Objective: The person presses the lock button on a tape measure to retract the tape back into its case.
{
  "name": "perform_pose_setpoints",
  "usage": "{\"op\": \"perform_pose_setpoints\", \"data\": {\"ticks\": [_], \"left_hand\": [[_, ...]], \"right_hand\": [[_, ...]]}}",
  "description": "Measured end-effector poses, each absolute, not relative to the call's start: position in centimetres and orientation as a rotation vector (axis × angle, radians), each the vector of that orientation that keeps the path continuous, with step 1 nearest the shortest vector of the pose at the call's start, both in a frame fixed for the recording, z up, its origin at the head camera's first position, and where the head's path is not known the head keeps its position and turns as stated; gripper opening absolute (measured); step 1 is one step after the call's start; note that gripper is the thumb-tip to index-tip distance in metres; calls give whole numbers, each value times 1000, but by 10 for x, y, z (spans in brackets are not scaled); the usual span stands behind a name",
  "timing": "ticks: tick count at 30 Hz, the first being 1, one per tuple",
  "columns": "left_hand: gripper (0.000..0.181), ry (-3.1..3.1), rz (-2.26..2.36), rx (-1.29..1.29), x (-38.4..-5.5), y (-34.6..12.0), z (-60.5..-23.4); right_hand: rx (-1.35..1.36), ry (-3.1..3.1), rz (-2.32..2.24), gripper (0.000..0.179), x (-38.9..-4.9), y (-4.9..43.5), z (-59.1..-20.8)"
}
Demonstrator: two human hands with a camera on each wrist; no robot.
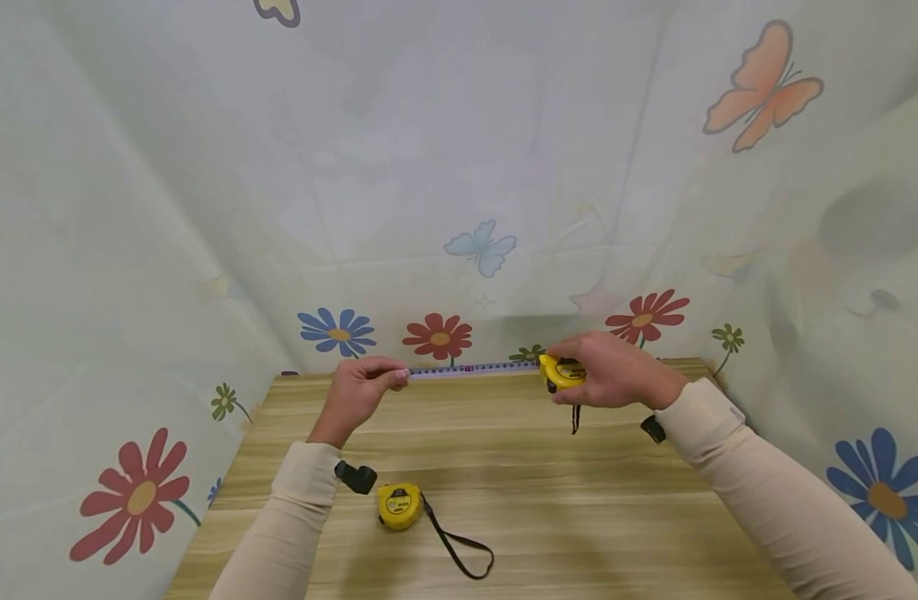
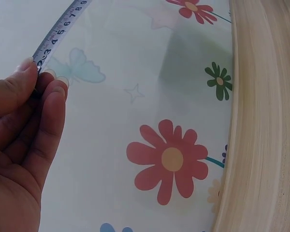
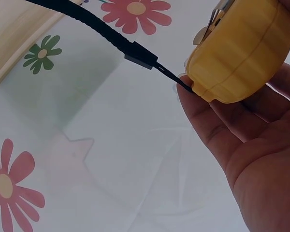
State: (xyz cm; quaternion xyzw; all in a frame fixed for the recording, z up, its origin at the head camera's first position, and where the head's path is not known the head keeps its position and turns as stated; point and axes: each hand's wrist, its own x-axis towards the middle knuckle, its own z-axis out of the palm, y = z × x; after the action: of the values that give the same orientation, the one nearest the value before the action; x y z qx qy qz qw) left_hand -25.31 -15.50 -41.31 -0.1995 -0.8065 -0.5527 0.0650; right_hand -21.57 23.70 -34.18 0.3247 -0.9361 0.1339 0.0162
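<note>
My right hand [image 1: 616,371] grips a yellow tape measure [image 1: 562,373], its black strap dangling below. From the case a white blade [image 1: 477,368] with dark numbers stretches left, near the table's far edge. My left hand [image 1: 357,392] pinches the blade's free end between thumb and fingers. In the left wrist view the low numbers of the blade [image 2: 60,34] show just past the thumb, and the very tip is hidden. Up close in the right wrist view, the yellow case [image 3: 241,53] lies against the fingers, with the strap [image 3: 99,26] running off to the left.
A second yellow tape measure [image 1: 400,506] lies on the wooden table [image 1: 549,500] near the left forearm, its black strap [image 1: 459,546] looped to the right. Pale sheeting [image 1: 399,167] printed with flowers and butterflies rises behind the table and along both sides.
</note>
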Motion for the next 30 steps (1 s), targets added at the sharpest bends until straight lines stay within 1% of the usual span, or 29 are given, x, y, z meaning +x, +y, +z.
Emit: {"op": "perform_pose_setpoints", "data": {"ticks": [10, 30], "left_hand": [[13, -2432, -1650, -599, -253, -153, -414], [13, -2418, -1655, -624, -252, -153, -413]], "right_hand": [[1002, -2926, 404, 61, -216, 235, -343], [1016, -2917, 398, 62, -216, 233, -341]]}}
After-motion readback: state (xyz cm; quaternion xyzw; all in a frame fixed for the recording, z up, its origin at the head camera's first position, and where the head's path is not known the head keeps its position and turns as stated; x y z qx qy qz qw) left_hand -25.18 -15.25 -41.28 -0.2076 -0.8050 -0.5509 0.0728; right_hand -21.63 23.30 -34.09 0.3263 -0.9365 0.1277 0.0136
